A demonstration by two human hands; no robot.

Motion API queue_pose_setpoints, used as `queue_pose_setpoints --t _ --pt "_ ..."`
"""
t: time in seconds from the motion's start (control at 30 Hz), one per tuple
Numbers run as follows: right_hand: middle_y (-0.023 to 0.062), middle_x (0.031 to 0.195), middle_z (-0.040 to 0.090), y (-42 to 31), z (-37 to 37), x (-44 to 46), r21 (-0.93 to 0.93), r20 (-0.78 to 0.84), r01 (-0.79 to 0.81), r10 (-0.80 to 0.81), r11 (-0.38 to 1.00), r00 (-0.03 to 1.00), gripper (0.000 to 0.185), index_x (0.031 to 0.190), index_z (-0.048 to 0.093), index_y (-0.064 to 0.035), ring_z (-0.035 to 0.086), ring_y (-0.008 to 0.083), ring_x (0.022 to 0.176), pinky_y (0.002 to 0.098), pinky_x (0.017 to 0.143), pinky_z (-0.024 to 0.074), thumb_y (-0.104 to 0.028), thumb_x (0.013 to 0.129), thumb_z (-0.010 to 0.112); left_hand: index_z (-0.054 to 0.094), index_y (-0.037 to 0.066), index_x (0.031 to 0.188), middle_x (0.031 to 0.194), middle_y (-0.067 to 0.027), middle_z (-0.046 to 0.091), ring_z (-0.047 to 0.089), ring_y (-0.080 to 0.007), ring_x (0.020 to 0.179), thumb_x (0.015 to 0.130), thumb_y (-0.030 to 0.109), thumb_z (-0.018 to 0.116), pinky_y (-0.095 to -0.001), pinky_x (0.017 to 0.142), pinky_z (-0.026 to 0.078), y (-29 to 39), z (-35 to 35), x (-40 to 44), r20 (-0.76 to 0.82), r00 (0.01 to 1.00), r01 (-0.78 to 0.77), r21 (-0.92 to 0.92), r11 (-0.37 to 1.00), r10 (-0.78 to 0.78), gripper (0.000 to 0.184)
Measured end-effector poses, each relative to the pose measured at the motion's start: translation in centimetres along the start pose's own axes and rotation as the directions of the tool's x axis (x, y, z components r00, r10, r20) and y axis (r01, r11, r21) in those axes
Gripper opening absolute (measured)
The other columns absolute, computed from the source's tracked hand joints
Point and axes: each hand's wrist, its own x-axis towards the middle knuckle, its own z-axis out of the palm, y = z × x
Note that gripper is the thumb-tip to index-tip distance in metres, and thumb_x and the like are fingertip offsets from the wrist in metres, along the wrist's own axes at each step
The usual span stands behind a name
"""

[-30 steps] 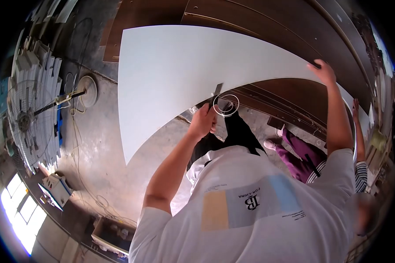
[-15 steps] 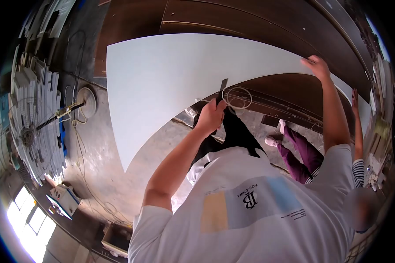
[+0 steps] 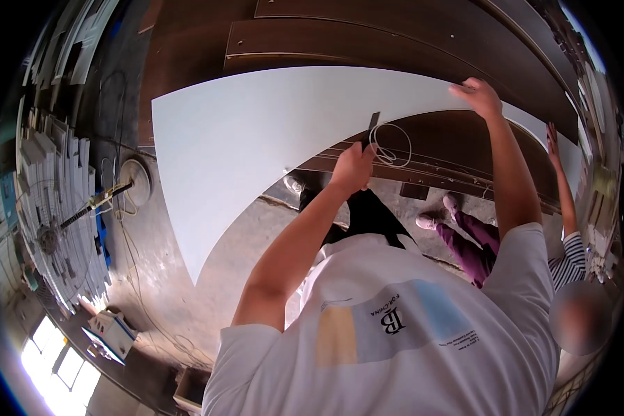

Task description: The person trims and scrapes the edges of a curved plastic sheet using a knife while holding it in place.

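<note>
My left hand (image 3: 353, 168) is closed round the dark handle of a flat-bladed tool (image 3: 374, 121), whose blade reaches over the near edge of a large white sheet (image 3: 256, 128). A pale loop of cord (image 3: 393, 145) hangs beside the tool. Further right, my right hand (image 3: 481, 98) grips the sheet where it narrows in view, fingers bent at its far edge. The sheet looks curved through the wide lens and lies partly over dark brown boards, its left end jutting out above the floor. What is under the blade is hidden.
A co-worker's hand (image 3: 552, 137) touches the sheet's right end; their purple trousers (image 3: 464, 243) show below. Brown boards (image 3: 367, 45) lie beyond the sheet. At left stand a round-based fan (image 3: 136, 182), stacked white strips (image 3: 55, 201) and floor cables (image 3: 135, 277).
The view has shifted slightly. My left hand with the tool has moved rightward and away from me along the sheet's edge. My right hand appears further left, still on the sheet.
</note>
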Motion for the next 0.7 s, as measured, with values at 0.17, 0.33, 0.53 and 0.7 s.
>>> queue_pose_setpoints --t 0.17,0.33,0.53,0.7 --pt "0.0092 0.121 0.075 -0.8 0.5 -2.0 -0.045 -0.121 0.016 -0.022 0.999 0.992 0.069 0.117 0.079 -0.015 0.072 0.0299 0.113 0.0444 0.092 0.0562 -0.074 0.083 0.075 0.049 0.002 0.092 0.07 -0.0079 0.058 0.055 -0.0179 0.049 0.11 0.036 0.054 -0.0347 0.048 0.048 -1.1 0.3 -1.5 -0.06 0.997 0.053 -0.02 0.998 -0.054 0.04" --pt "0.0058 0.119 0.074 -1.1 0.4 -5.0 -0.051 -0.131 0.079 -0.085 0.996 0.988 0.057 0.114 0.081 -0.0176 0.072 0.0311 0.112 0.0452 0.091 0.0578 -0.068 0.087 0.076 0.053 0.002 0.095 0.072 -0.0061 0.057 0.053 -0.0147 0.049 0.111 0.031 0.052 -0.0325 0.047 0.045 -3.0 1.0 -3.9 -0.023 0.998 0.063 -0.116 0.991 -0.066 0.033" --pt "0.0042 0.116 0.078 1.9 0.9 -5.9 -0.021 -0.073 0.242 -0.243 0.97 0.967 0.045 0.113 0.082 -0.0194 0.073 0.0295 0.109 0.0416 0.089 0.0585 -0.058 0.092 0.075 0.058 0.002 0.099 0.072 -0.0048 0.059 0.057 -0.0132 0.054 0.111 0.034 0.057 -0.0309 0.049 0.049 -5.9 2.5 -5.9 -0.04 0.989 0.127 -0.224 0.966 -0.139 0.035" --pt "0.0124 0.115 0.079 13.3 -0.6 -1.5 -0.047 -0.108 0.207 -0.211 0.977 0.971 0.056 0.115 0.077 -0.0083 0.075 0.0286 0.109 0.0402 0.094 0.0569 -0.054 0.085 0.086 0.059 0.001 0.097 0.074 -0.0058 0.061 0.061 -0.0138 0.057 0.111 0.035 0.057 -0.032 0.053 0.054 -7.3 1.9 -7.0 -0.109 0.984 0.107 -0.259 0.96 -0.139 0.037"
